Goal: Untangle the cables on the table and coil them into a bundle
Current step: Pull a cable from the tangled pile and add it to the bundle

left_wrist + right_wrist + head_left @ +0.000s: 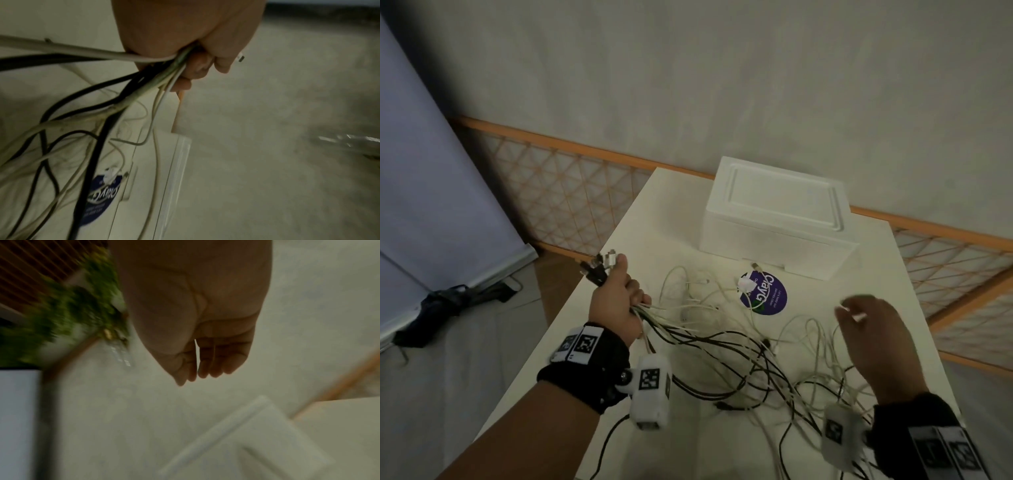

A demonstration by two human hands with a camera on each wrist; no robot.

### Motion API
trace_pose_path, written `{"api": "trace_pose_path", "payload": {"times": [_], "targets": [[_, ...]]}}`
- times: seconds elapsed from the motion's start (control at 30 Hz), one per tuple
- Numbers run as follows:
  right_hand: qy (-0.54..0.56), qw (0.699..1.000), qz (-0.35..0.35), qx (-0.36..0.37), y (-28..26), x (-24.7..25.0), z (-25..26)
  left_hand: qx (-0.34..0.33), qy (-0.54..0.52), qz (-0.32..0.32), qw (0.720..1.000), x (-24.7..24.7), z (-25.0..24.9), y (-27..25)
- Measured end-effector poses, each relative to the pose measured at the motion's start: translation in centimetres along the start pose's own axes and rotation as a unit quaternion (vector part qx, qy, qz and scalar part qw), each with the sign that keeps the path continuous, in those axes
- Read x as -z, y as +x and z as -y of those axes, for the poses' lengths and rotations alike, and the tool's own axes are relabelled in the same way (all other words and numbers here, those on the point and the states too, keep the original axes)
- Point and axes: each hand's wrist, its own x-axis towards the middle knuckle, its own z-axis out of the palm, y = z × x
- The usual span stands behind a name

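Observation:
A tangle of white and black cables (753, 353) sprawls over the white table (592, 329). My left hand (616, 294) grips a bunch of these cables near the table's left edge, their plugs (599, 265) sticking up above my fist. In the left wrist view the cables (144, 78) fan out from under my curled fingers (205, 65). My right hand (873, 339) hovers above the tangle's right side with fingers straight; the right wrist view shows the fingers (207, 363) close together and nothing in the palm. It is blurred.
A white foam box (774, 212) stands at the table's far end. A round purple sticker (767, 294) lies in front of it with a white plug on it. An orange lattice rail (571, 192) runs behind the table. The floor drops off at the left.

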Motion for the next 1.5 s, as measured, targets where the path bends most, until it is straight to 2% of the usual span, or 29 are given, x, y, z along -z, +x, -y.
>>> {"api": "trace_pose_path", "payload": {"times": [0.03,0.07,0.13,0.2,0.23,0.3,0.33,0.4,0.5,0.53,0.6,0.67,0.73,0.87,0.9,0.93,1.0,1.07,1.1,1.13,1.17,1.3,1.33,1.43,1.5], "targets": [[0.033,0.999,0.005,0.021,0.2,0.0,2.5,-0.004,0.012,0.028,1.000,-0.7,0.3,-0.9],[0.075,0.995,0.040,0.048,0.1,-0.3,5.1,-0.007,0.022,0.060,0.998,-1.5,0.7,-1.9],[0.142,0.966,0.177,0.122,-0.6,-1.7,10.1,-0.015,0.037,0.124,0.991,-3.1,1.5,-4.2],[0.173,0.915,0.314,0.186,-1.7,-4.4,13.6,-0.039,0.066,0.171,0.982,-4.4,2.0,-6.2],[0.180,0.902,0.339,0.197,-2.2,-5.7,14.6,-0.057,0.084,0.180,0.978,-4.8,2.0,-6.7],[0.174,0.908,0.332,0.187,-2.6,-7.3,15.5,-0.070,0.081,0.183,0.977,-4.8,1.3,-6.8],[0.154,0.913,0.329,0.186,-2.6,-7.6,15.4,-0.056,0.055,0.181,0.980,-4.3,0.9,-6.4],[0.078,0.910,0.346,0.216,-2.8,-7.9,14.5,-0.010,0.004,0.163,0.987,-2.8,0.3,-5.4],[-0.060,0.877,0.391,0.273,-3.4,-8.2,11.7,0.022,-0.032,0.098,0.994,0.2,0.1,-4.3],[-0.106,0.860,0.418,0.271,-3.5,-8.2,10.2,0.020,-0.045,0.069,0.996,1.4,-0.1,-3.8],[-0.172,0.839,0.466,0.220,-3.4,-8.0,6.7,0.012,-0.062,0.004,0.998,4.0,-0.9,-2.4],[-0.171,0.840,0.494,0.148,-3.3,-7.4,3.4,0.024,-0.059,-0.047,0.997,6.4,-1.1,-1.0],[-0.153,0.829,0.523,0.127,-3.6,-7.4,1.3,0.047,-0.048,-0.077,0.995,8.0,0.1,-0.4],[-0.179,0.750,0.625,0.120,-3.4,-7.6,1.0,0.095,-0.004,-0.081,0.992,9.2,2.6,-0.4],[-0.182,0.741,0.636,0.113,-3.1,-7.5,1.2,0.114,0.011,-0.073,0.991,9.2,2.7,-0.4],[-0.173,0.748,0.633,0.100,-2.5,-7.5,1.6,0.130,0.028,-0.068,0.989,9.4,2.8,-0.3],[-0.087,0.807,0.578,0.085,-1.3,-7.8,3.1,0.152,0.060,-0.059,0.985,9.6,2.8,0.0],[0.037,0.884,0.456,0.096,-0.2,-9.4,5.3,0.161,0.085,-0.054,0.982,9.7,3.0,0.3],[0.047,0.905,0.404,0.124,0.5,-10.7,6.6,0.164,0.093,-0.053,0.981,9.5,3.2,0.3],[0.018,0.911,0.378,0.163,1.2,-12.3,8.0,0.164,0.099,-0.052,0.980,9.4,3.2,0.3],[-0.017,0.903,0.378,0.201,1.7,-14.2,9.3,0.162,0.104,-0.051,0.980,9.1,3.2,0.3],[-0.213,0.835,0.436,0.260,3.3,-20.0,11.6,0.142,0.111,-0.043,0.983,7.9,2.7,0.4],[-0.234,0.826,0.440,0.261,3.5,-20.6,11.6,0.138,0.111,-0.035,0.984,7.7,2.5,0.5],[-0.251,0.829,0.416,0.276,3.7,-20.9,11.4,0.130,0.120,0.007,0.984,7.2,1.7,0.3],[-0.209,0.859,0.386,0.264,4.0,-20.3,10.8,0.123,0.128,0.036,0.983,6.8,1.4,-0.1]]}}
